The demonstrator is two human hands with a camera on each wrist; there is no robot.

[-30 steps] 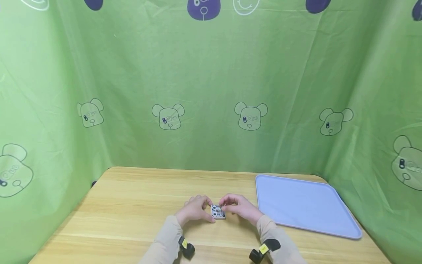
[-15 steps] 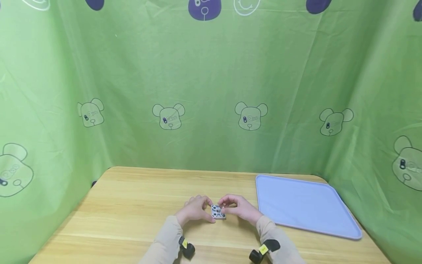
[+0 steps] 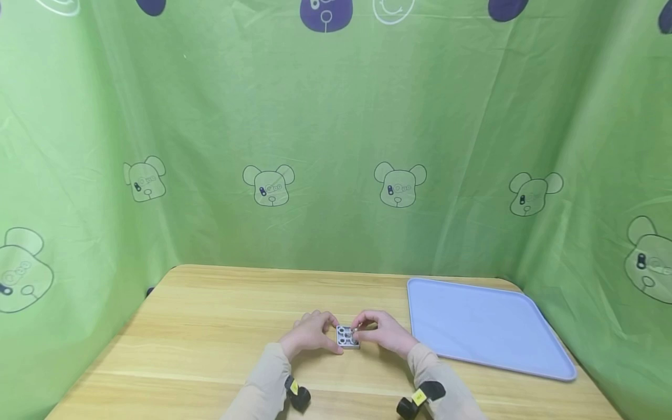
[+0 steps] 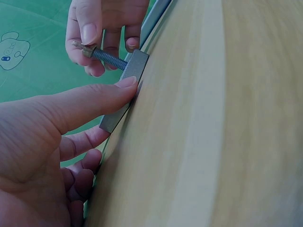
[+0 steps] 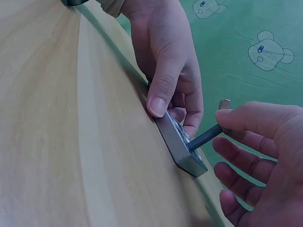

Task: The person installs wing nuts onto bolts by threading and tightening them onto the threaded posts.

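A small square metal block (image 3: 343, 344) with several round holes lies flat on the wooden table. My left hand (image 3: 308, 335) holds it by opposite sides, thumb (image 4: 102, 101) along the near edge. A threaded wing bolt (image 5: 205, 138) stands upright in a hole near one corner of the block, much of its thread showing above the face. My right hand (image 3: 387, 332) pinches the bolt's winged head between thumb and index finger. The other right fingers are loosely bent beside the shaft. In the left wrist view the bolt (image 4: 109, 58) reaches from the block to the right fingertips.
A light blue tray (image 3: 488, 326) lies at the right of the wooden table (image 3: 220, 326), close to the right hand's sleeve. Green curtains (image 3: 336, 134) with printed bear heads hang behind and at both sides.
The right thumb and fingertips have shifted slightly around the bolt's head, with a small turn. The left hand and the block stay where they were.
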